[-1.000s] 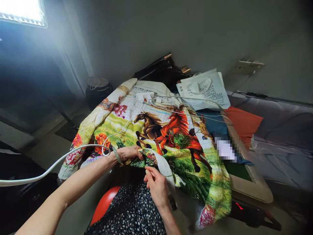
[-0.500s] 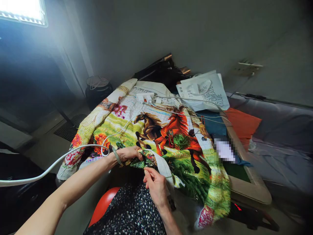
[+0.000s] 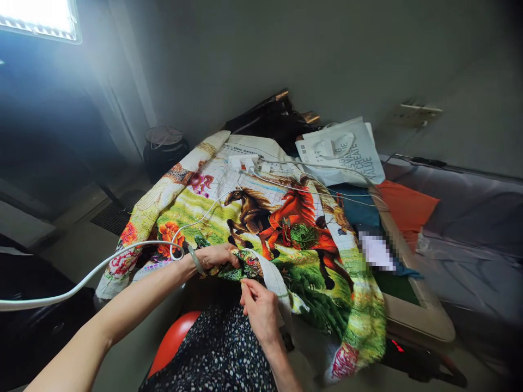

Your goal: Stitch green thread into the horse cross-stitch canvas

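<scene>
The embroidered horse cloth [image 3: 261, 228] is draped over the table [image 3: 425, 318], its near edge folded up. That folded edge is gripped by the left hand [image 3: 216, 256], fingers closed on the fabric. Just below the fold, the right hand [image 3: 261, 310] is held with fingertips pinched together; whatever is pinched is too small to tell. A white cable [image 3: 102, 264] is laid across the cloth's left side.

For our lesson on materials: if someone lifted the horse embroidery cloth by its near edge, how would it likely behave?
The embroidery cloth would probably flop: it drapes over the table edge and folds where the left hand bunches it. It would likely drag the white cables lying across it.
</scene>
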`<action>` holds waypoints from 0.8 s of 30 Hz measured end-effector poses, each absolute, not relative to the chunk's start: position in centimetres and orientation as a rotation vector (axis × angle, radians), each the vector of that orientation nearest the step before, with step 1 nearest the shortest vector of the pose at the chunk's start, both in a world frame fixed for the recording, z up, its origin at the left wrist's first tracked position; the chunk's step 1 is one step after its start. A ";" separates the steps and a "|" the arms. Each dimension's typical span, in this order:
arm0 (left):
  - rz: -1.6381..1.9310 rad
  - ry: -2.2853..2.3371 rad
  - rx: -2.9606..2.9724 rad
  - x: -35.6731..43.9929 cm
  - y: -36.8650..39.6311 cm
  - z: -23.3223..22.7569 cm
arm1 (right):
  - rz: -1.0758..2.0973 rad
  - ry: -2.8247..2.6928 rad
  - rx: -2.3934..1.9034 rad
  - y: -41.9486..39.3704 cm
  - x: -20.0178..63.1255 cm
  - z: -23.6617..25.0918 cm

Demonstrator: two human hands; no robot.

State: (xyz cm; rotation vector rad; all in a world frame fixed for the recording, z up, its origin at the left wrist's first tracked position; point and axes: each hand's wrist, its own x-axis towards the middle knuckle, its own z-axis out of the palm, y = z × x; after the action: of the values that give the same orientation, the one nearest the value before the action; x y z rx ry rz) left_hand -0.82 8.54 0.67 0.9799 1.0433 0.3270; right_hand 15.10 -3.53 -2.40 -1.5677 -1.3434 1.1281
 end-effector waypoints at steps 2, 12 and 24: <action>0.330 1.033 0.974 -0.8 8.5 0.6 | 1.119 -1.352 -1.564 -3.5 15.1 -2.4; 0.329 1.022 0.988 -0.9 8.6 0.4 | 1.089 -1.326 -1.512 -3.4 15.0 -3.6; 0.294 1.032 0.978 -0.8 8.7 0.6 | 1.114 -1.283 -1.517 -3.4 14.6 -3.7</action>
State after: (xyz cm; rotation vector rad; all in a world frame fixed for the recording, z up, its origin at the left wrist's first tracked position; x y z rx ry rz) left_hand -0.85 8.74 0.57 0.9781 1.0316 0.2942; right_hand 14.60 -3.36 -3.75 -1.5172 -1.2832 1.1142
